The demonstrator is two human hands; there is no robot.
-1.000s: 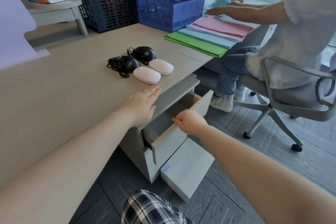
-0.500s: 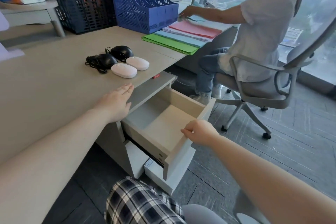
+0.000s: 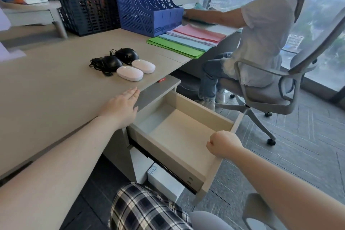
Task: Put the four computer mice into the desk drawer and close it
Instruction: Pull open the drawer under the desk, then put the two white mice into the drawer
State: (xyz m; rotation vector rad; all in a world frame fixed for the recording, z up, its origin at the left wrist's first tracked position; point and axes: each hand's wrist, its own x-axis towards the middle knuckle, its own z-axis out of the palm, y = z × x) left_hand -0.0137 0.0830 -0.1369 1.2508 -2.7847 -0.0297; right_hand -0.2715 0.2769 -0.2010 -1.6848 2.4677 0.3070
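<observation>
Beige and bare near you, the tabletop (image 3: 46,87) runs off toward a window, and the four computer mice sit on it in a tight cluster close to its front edge, beyond your left hand (image 3: 122,105). Take the near white mouse (image 3: 130,73) as your marker: the second white mouse (image 3: 143,66) lies just beside it on the far right, the near black mouse (image 3: 110,63) sits just behind it to the left with its cable bundled against it, and the far black mouse (image 3: 127,54) sits behind both white ones. Your left hand lies flat on the tabletop edge on the near side of that white mouse, palm down, fingers straight and held together, touching none of the mice. Below and to the right of the white mouse the desk drawer (image 3: 179,134) stands pulled well out, its light interior bare. Your right hand (image 3: 223,144) is curled into a fist over the top edge of the drawer front, gripping it. Well behind the white mouse stand a blue file rack (image 3: 149,2) and a dark file rack (image 3: 87,3), and to the rack's right green, blue and pink folders (image 3: 186,41) are fanned out on the tabletop. Another person (image 3: 261,30) sits on a grey office chair (image 3: 276,87) at the far right, reaching onto the tabletop.
</observation>
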